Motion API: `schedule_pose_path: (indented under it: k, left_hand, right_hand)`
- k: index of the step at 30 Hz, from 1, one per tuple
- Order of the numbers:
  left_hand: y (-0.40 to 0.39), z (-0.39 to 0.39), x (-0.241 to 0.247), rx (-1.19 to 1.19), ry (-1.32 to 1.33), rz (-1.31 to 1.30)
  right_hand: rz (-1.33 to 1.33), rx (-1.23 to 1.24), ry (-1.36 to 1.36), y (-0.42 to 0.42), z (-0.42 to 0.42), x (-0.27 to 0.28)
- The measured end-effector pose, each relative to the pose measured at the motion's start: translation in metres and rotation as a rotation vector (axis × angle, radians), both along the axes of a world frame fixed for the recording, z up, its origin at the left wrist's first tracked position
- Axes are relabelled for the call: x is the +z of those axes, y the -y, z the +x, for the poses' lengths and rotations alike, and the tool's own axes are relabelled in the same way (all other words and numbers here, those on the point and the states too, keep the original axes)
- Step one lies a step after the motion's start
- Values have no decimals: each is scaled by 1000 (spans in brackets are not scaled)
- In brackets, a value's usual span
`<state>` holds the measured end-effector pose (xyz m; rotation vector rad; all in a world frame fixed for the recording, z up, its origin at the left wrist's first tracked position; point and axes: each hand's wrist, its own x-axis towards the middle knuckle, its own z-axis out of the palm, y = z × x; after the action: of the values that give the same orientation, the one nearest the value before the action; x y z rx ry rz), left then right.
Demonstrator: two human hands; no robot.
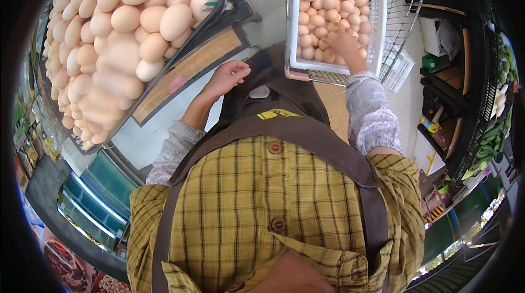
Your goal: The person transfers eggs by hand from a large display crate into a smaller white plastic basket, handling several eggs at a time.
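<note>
A white plastic crate (pixel 382 18) full of brown eggs (pixel 329 3) rests in a wire shopping cart at the upper right. My right hand (pixel 342 41) reaches down onto the eggs near the crate's front; its fingertips touch them, and whether it grips one is hidden. My left hand (pixel 230 75) hovers over the gap beside the apron, its fingers curled loosely, with no egg seen in it. To its left, a large heap of eggs (pixel 125 18) fills a black-rimmed display bin (pixel 197 32).
The metal cart (pixel 404 14) surrounds the crate. A wooden-topped ledge (pixel 188 73) runs below the egg bin. Dark shelves with green vegetables (pixel 492 141) stand at the right. Lit aquarium-like tanks (pixel 94 207) are at the lower left.
</note>
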<state>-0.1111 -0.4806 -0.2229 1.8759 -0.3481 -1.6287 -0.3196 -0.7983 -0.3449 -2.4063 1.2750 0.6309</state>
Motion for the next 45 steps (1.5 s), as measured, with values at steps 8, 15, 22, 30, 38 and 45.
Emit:
schedule_pose_path:
  k: [8, 15, 22, 30, 38, 45]
  left_hand:
    - [70, -35, -10, 49, 26, -123]
    - [164, -79, -43, -418, 565, -350]
    - [220, -108, -109, -740, 724, -129]
    - [229, -123, -127, -701, 643, 44]
    - [226, -136, -129, -555, 685, 6]
    - [218, -130, -132, -584, 642, -116]
  right_hand:
    - [-28, 63, -24, 7, 0, 24]
    - [138, -3, 0, 11, 1, 44]
    - [93, 40, -12, 15, -6, 27]
    - [225, 254, 26, 43, -6, 12]
    - [441, 430, 18, 58, -7, 9]
    - [520, 291, 48, 61, -5, 13]
